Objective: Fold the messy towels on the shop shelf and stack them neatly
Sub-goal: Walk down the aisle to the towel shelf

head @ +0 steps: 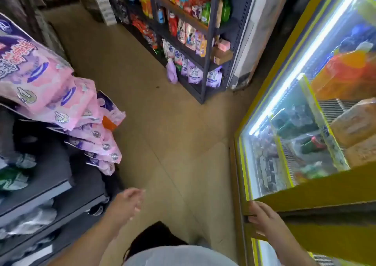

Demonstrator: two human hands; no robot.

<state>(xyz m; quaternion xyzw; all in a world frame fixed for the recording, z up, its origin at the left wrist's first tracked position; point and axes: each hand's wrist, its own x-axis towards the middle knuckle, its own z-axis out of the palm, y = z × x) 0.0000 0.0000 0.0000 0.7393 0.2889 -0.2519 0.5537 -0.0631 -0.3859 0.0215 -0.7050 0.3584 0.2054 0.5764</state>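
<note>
In the head view, the left hand (128,201) hangs empty over the tan floor (162,123), fingers loosely spread (blurred). The right hand (262,219) rests against the near edge of the yellow display fridge (325,188), fingers straight and together. No towels can be made out; pink packages (50,86) crowd the left shelf (50,184).

Visible inventory: two bare hands, the left hand (127,201) and the right hand (264,219), both empty with fingers extended; one lit yellow display cooler (317,186); one dark metal shelving rack (205,48) stocked with packaged goods; one stack of pink packages (61,95), exact count indeterminate.
</note>
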